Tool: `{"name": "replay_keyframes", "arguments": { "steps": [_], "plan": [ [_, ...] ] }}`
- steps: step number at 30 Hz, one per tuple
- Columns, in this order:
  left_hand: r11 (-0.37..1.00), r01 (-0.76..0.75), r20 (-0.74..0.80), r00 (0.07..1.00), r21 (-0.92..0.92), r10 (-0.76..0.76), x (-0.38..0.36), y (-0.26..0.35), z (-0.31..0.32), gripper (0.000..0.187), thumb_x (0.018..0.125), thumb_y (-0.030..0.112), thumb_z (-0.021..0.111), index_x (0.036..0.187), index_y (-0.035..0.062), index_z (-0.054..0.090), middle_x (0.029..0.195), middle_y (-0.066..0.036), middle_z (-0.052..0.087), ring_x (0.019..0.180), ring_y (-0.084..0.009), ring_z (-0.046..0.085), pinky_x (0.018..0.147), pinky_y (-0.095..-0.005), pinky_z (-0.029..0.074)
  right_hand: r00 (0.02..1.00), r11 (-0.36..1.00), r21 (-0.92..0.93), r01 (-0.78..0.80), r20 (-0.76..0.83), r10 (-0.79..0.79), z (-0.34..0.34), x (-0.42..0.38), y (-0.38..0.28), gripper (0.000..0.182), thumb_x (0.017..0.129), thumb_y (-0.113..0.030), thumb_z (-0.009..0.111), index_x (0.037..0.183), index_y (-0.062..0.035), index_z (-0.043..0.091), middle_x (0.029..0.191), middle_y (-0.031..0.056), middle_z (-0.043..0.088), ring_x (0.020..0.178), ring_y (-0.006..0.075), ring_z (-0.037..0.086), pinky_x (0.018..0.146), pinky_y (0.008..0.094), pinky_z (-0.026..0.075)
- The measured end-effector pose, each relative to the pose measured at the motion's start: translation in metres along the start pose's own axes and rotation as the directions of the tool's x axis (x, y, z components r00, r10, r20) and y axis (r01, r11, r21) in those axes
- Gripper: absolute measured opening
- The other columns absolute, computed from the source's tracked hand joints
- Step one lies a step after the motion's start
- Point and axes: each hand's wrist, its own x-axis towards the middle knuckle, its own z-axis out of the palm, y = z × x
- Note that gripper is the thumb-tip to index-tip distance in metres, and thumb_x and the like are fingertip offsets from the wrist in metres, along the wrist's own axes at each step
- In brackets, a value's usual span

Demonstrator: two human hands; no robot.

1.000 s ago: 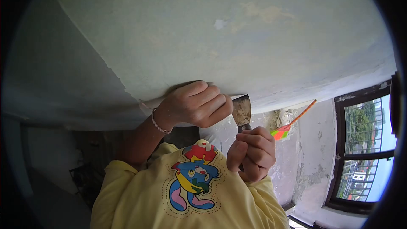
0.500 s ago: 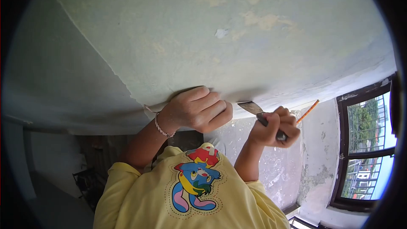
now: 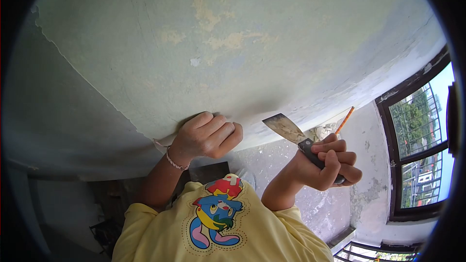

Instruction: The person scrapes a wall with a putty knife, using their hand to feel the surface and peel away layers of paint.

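Note:
My left hand [image 3: 208, 136], with a braided bracelet at the wrist, is closed, its knuckles against the pale green wall [image 3: 145, 68]. Its fingertips are hidden, so I cannot see what they hold, if anything. In my right hand [image 3: 327, 167] is a putty knife [image 3: 285, 128], fingers wrapped around its dark handle. The stained metal blade points up and left towards the wall, seemingly a little apart from it. Peeled patches and a small white spot [image 3: 195, 61] mark the wall's surface. A ragged edge [image 3: 92, 77] of the coating runs down its left side.
An orange striped stick [image 3: 345, 119] shows just beyond my right hand. To the right is a dark-framed window [image 3: 395, 162] with bars outside. Below lies a floor [image 3: 320, 213] speckled with white. Dark objects [image 3: 104, 233] stand in shadow at lower left.
My right hand has moved right and down, drawing the putty knife back from the wall and turning its blade into fuller view. The view has shifted; wall marks and my left hand appear further left.

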Motion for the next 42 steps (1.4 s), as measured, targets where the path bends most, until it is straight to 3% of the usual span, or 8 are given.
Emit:
{"name": "replay_keyframes", "arguments": {
  "steps": [5,11,15,20,25,31,36,42],
  "plan": [
    [1.000,0.002,-0.024,1.000,0.002,-0.002,-0.002,0.002,0.003,0.005,0.071,0.008,0.059,0.072,0.0123,0.061,0.056,0.004,0.045,0.054,-0.0105,0.050,0.053,-0.0243,0.031,0.870,0.875,-0.114,-0.470,0.110,0.481,-0.016,-0.037,0.054,0.031,0.061,0.017,0.046,0.073,-0.0088,0.033,0.054,0.0020,0.036,0.041,0.0097,0.030,0.043,0.0266,0.028],
    [1.000,-0.003,0.000,1.000,0.011,0.003,-0.001,0.000,0.001,0.006,0.071,0.009,0.057,0.073,0.0118,0.062,0.056,0.004,0.047,0.053,-0.0114,0.049,0.053,-0.0255,0.030,0.999,0.986,0.160,0.037,0.009,-0.039,-0.008,0.019,-0.004,0.027,0.066,0.007,0.047,0.076,-0.0120,0.031,0.055,-0.0005,0.033,0.038,0.0108,0.039,0.037,0.0239,0.031],
    [1.000,0.010,0.010,1.000,-0.013,-0.010,0.000,0.001,-0.001,0.006,0.072,0.008,0.057,0.072,0.0120,0.062,0.056,0.004,0.046,0.052,-0.0111,0.048,0.053,-0.0255,0.030,0.925,0.931,0.010,-0.364,0.120,0.361,-0.015,0.006,0.041,0.024,0.064,0.008,0.047,0.073,-0.0095,0.033,0.051,0.0012,0.034,0.035,0.0119,0.034,0.036,0.0244,0.031],
    [1.000,0.014,0.044,0.999,0.001,-0.014,0.001,0.001,-0.002,0.007,0.072,0.009,0.057,0.072,0.0124,0.062,0.056,0.004,0.045,0.053,-0.0102,0.048,0.053,-0.0259,0.030,0.996,0.954,0.287,-0.087,0.021,0.085,-0.018,0.022,0.004,0.027,0.063,0.011,0.047,0.073,-0.0111,0.034,0.050,0.0014,0.036,0.035,0.0123,0.036,0.036,0.0248,0.032],
    [1.000,0.008,0.020,1.000,-0.006,-0.008,0.001,0.001,0.002,0.006,0.072,0.009,0.057,0.073,0.0126,0.062,0.057,0.004,0.045,0.052,-0.0105,0.047,0.054,-0.0258,0.030,0.933,0.952,0.056,-0.300,0.226,0.280,-0.022,-0.003,0.041,0.025,0.062,0.007,0.046,0.073,-0.0097,0.032,0.051,0.0014,0.033,0.034,0.0114,0.033,0.034,0.0243,0.028],
    [1.000,0.008,0.026,1.000,0.011,-0.008,-0.001,0.002,0.001,0.006,0.072,0.009,0.057,0.073,0.0128,0.062,0.056,0.004,0.045,0.052,-0.0099,0.047,0.053,-0.0255,0.029,0.970,0.930,0.366,-0.010,0.229,-0.080,-0.031,0.024,-0.002,0.026,0.067,0.007,0.050,0.075,-0.0113,0.033,0.055,0.0019,0.041,0.038,0.0128,0.043,0.035,0.0255,0.036],
    [1.000,-0.014,0.088,0.996,0.015,0.012,0.001,0.001,-0.005,0.008,0.082,0.007,0.062,0.078,0.0129,0.057,0.058,0.005,0.044,0.057,-0.0059,0.051,0.054,-0.0208,0.032,0.909,0.952,0.162,-0.261,0.374,0.186,-0.030,0.005,0.032,0.024,0.067,0.009,0.051,0.074,-0.0091,0.037,0.053,0.0050,0.041,0.037,0.0157,0.044,0.036,0.0279,0.029],
    [1.000,-0.003,0.021,1.000,-0.010,0.003,0.002,0.001,0.000,0.007,0.071,0.010,0.055,0.072,0.0118,0.062,0.053,0.004,0.043,0.049,-0.0104,0.045,0.052,-0.0262,0.027,0.974,0.957,0.287,0.050,0.199,-0.111,-0.022,0.015,0.009,0.028,0.067,0.010,0.052,0.075,-0.0103,0.034,0.055,0.0042,0.041,0.038,0.0153,0.045,0.035,0.0267,0.035]
  ]
}}
